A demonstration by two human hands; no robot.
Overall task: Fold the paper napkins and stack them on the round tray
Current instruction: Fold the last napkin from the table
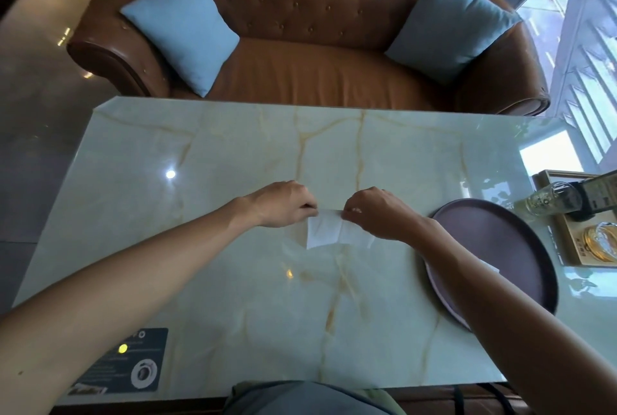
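White paper napkin (325,231) lies flat on worktop (233,154), long axis left-right. Left hand (283,202) and right hand (374,211) fingers pinch its far corners; dark round tray (521,241) is nearer the right hand.

Before us lies a pale green marble table (233,154) with amber veins. Beyond it stands a tufted brown leather sofa (310,74) bearing two light blue cushions, a left one (182,22) and a right one (452,25). At our right a wooden box (567,247) holds a glass bottle (551,197). A dark sticker (133,364) sits near the table's left front corner.
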